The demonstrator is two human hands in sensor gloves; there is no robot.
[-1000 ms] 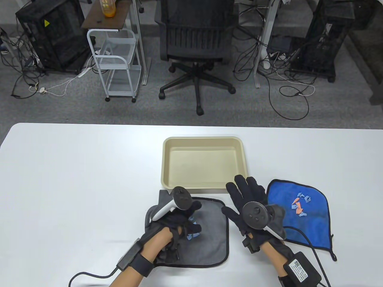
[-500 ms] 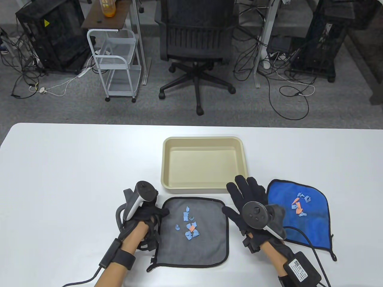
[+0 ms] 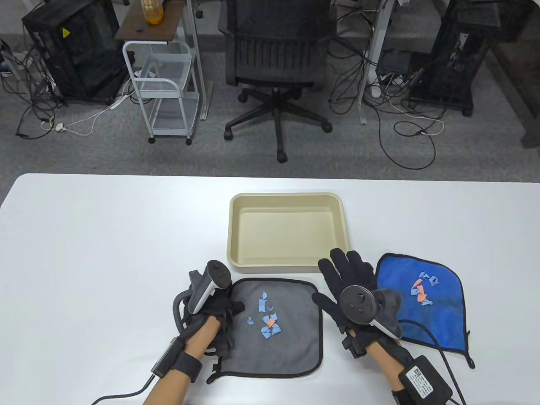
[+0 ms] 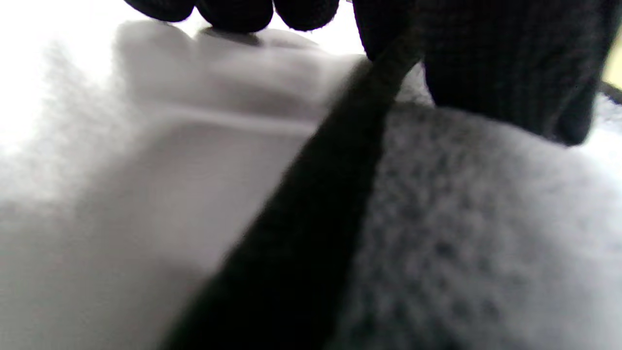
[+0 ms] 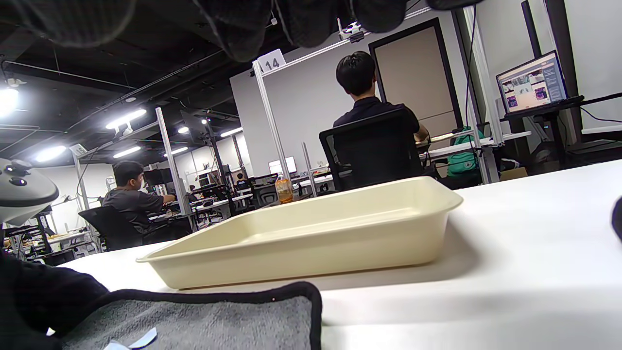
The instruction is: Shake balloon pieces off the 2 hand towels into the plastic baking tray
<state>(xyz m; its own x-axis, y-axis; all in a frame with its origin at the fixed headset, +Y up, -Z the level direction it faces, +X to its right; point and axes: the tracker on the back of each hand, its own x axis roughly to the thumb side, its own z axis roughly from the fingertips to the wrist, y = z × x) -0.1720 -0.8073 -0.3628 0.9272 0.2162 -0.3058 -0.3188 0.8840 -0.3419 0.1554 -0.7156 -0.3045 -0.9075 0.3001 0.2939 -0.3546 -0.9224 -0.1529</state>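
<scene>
Your left hand (image 3: 213,306) seemingly pinches the grey towel (image 3: 278,333) edge, clearest in the blurry left wrist view; your right hand (image 3: 352,291) rests flat, fingers spread.

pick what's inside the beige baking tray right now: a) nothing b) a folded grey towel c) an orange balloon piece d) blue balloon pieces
a: the baking tray shows only its bare beige floor, while the balloon pieces lie on the grey towel, and more pieces lie on the blue towel.
</scene>
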